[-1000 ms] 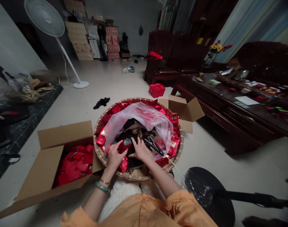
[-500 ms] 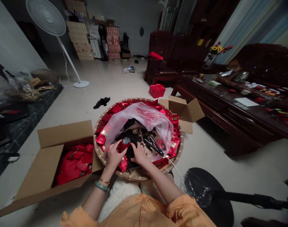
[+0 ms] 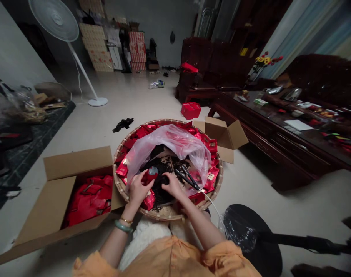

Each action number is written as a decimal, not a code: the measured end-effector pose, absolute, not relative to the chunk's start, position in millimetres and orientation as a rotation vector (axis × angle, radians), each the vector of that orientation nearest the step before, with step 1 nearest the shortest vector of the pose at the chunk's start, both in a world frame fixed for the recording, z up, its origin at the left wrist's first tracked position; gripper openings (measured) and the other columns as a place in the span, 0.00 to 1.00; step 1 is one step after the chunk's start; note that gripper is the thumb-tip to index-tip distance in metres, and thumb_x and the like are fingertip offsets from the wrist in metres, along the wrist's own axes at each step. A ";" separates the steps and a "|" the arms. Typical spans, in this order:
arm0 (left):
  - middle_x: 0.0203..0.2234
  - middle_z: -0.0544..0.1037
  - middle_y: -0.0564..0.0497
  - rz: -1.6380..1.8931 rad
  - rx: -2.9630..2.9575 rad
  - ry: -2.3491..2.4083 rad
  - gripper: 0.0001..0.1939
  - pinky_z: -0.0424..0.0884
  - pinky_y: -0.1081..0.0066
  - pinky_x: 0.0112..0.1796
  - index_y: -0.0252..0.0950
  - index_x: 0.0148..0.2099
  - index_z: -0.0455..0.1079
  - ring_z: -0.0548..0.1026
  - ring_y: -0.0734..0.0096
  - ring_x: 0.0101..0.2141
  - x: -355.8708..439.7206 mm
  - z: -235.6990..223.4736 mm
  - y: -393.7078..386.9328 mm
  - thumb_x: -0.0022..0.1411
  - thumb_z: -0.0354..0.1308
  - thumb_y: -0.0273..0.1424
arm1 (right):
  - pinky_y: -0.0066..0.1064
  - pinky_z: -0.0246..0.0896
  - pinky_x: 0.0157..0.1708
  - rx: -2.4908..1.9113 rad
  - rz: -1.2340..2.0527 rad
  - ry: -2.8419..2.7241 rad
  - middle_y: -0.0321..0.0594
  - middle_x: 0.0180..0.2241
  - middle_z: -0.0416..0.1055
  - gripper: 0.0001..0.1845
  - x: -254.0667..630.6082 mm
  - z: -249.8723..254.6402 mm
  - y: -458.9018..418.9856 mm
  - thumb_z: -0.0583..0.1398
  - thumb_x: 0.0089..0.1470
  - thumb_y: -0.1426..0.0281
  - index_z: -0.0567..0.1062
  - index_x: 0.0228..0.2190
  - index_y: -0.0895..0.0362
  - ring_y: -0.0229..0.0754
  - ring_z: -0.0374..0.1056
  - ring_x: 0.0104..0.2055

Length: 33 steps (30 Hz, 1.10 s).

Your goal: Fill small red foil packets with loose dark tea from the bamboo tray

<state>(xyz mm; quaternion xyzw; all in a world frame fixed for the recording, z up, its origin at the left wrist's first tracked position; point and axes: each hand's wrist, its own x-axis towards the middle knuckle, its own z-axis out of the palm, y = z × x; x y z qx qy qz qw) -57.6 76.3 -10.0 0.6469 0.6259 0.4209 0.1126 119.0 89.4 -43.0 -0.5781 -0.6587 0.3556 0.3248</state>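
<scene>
A wide woven bamboo basket (image 3: 117, 181) sits before me, ringed inside with shiny red packets (image 3: 211, 181). In its middle an open pinkish plastic bag (image 3: 175, 134) holds loose, dark, curly dried bits (image 3: 163, 163). My left hand (image 3: 138, 189) is closed round a small red pouch (image 3: 148, 176) with a clear lining at its mouth. Close beside it, my right hand (image 3: 172, 186) has its fingers curled on a dark clump (image 3: 165, 180) above the loose bits. A black hand-held sealer with two slim jaws (image 3: 187, 179) lies parted to the right, its white cord trailing off.
At left an open carton (image 3: 51, 204) holds many red packets. An open carton (image 3: 230, 136) and a red box (image 3: 190, 110) lie beyond the basket. A black round stand base (image 3: 250, 246) is at lower right, a dark wooden table (image 3: 250, 123) at right, a white fan (image 3: 97, 101) at back left.
My right hand has lifted slightly out of the dark bits, and a dark clump now shows at its fingertips. My left hand keeps the red pouch in nearly the same spot.
</scene>
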 end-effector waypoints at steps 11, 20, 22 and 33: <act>0.37 0.74 0.45 1.250 1.873 1.737 0.23 0.73 0.68 0.35 0.36 0.50 0.69 0.73 0.66 0.36 -54.8 -23.4 78.9 0.51 0.62 0.35 | 0.27 0.64 0.22 -0.854 1.972 -0.062 0.36 0.26 0.73 0.09 131.8 -36.9 98.4 0.55 0.54 0.64 0.70 0.35 0.54 0.37 0.69 0.25; 0.37 0.76 0.47 1.174 1.925 1.730 0.23 0.72 0.65 0.37 0.38 0.51 0.68 0.74 0.63 0.37 -52.8 -23.3 75.7 0.51 0.61 0.35 | 0.38 0.68 0.32 -0.700 1.967 0.170 0.36 0.24 0.73 0.10 130.1 -30.3 104.8 0.51 0.57 0.65 0.71 0.33 0.54 0.40 0.70 0.29; 0.38 0.76 0.47 1.177 1.942 1.718 0.23 0.72 0.65 0.38 0.38 0.51 0.68 0.74 0.63 0.37 -51.5 -23.3 75.5 0.51 0.61 0.35 | 0.39 0.68 0.33 -0.688 1.947 0.167 0.36 0.24 0.73 0.11 131.0 -25.7 105.6 0.51 0.57 0.65 0.72 0.33 0.54 0.40 0.71 0.30; 0.39 0.76 0.46 1.182 1.990 1.684 0.22 0.70 0.63 0.42 0.37 0.50 0.68 0.73 0.63 0.39 -49.4 -26.0 75.5 0.52 0.61 0.34 | 0.31 0.69 0.30 -0.664 1.855 0.214 0.40 0.25 0.74 0.12 133.5 -9.0 110.2 0.51 0.56 0.67 0.73 0.29 0.59 0.39 0.71 0.31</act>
